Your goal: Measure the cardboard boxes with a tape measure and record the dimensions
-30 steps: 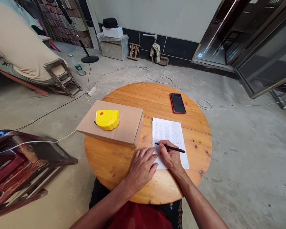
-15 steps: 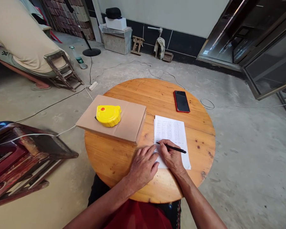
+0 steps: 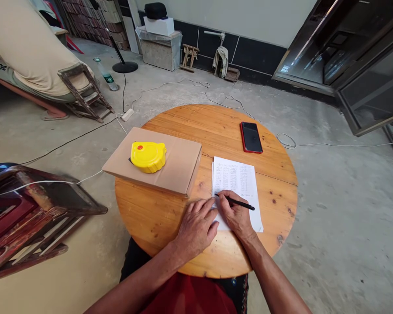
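Observation:
A black pen (image 3: 237, 202) is gripped in my right hand (image 3: 237, 216), its tip at the left side of a white sheet of paper (image 3: 249, 179). Rows of handwriting cover the upper part of the sheet, too small to read. My left hand (image 3: 198, 224) lies flat with fingers extended, on the wood and the paper's left edge. Left of the paper, a yellow tape measure (image 3: 148, 157) with a red button rests on a closed cardboard box (image 3: 180, 168). A phone in a red case (image 3: 251, 137) lies beyond the paper, its screen dark.
All this is on a round wooden table (image 3: 278, 196). A worn wooden chair (image 3: 52, 209) stands close on the left. Farther back are a seated person (image 3: 26, 52), a small stool (image 3: 87, 93), a plastic bottle (image 3: 108, 78) and a power strip (image 3: 127, 114). Cables run across the floor.
The view has shifted very slightly. Both hands and the pen keep nearly the same place on the table and paper.

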Tool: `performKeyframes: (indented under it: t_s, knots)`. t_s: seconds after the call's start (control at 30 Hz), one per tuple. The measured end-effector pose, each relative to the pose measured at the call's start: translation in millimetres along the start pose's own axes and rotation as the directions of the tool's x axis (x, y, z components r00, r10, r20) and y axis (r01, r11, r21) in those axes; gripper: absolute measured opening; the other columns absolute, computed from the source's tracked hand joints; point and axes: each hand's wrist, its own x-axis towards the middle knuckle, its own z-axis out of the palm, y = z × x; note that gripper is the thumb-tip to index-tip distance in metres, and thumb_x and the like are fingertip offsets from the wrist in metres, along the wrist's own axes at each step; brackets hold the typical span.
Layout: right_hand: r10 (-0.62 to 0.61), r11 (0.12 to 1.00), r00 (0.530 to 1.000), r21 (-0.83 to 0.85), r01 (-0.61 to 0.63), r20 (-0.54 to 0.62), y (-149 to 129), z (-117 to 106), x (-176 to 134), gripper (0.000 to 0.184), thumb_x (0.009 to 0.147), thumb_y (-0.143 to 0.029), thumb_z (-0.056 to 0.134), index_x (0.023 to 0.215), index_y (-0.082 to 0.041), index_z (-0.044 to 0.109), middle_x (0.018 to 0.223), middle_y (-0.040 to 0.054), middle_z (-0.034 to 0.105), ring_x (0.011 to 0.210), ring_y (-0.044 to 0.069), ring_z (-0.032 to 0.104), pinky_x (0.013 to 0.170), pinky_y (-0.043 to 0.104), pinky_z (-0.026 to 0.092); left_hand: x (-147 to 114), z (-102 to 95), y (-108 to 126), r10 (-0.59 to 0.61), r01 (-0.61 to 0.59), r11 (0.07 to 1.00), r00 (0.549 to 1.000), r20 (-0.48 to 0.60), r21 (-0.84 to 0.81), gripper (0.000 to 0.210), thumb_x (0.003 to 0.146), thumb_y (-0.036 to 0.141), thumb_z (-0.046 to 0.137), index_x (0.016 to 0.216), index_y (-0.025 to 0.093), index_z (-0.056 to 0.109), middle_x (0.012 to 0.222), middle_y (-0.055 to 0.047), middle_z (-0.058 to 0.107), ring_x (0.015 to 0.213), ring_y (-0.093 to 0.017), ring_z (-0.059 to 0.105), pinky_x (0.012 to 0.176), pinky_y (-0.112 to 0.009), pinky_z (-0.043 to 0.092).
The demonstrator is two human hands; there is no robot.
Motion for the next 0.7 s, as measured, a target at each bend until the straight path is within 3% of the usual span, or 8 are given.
performKeyframes:
  t_s: [0.5, 0.7]
  knots:
    - [-0.02, 1.0, 1.0, 0.01, 0.02, 0.014, -0.1, 0.4, 0.5, 0.021, 0.089, -0.028, 0.053, 0.08, -0.017, 0.069, 0.068, 0.0019, 0.067, 0.056, 0.014, 0.055, 0.054, 0.025, 0.045, -0.4, 0.3, -0.8, -0.006, 0.006, 1.0, 1.0, 0.006, 0.001, 0.037, 0.087, 0.023, 0.06, 0.124, 0.022, 0.058, 0.143, -0.005, 0.053, 0.124, -0.027, 0.046, 0.101, -0.045, 0.039]
    - [0.019, 0.998, 1.0, 0.053, -0.018, -0.022, 4.1, 0.0, -2.5, 0.021, 0.089, -0.03, 0.054, 0.083, -0.017, 0.069, 0.069, 0.0023, 0.068, 0.059, 0.015, 0.058, 0.055, 0.025, 0.046, -0.2, 1.0, -0.2, -0.001, 0.001, 1.0, 1.0, 0.0, 0.012, 0.031, 0.086, 0.022, 0.06, 0.118, 0.021, 0.06, 0.142, -0.004, 0.054, 0.123, -0.027, 0.047, 0.101, -0.046, 0.04]
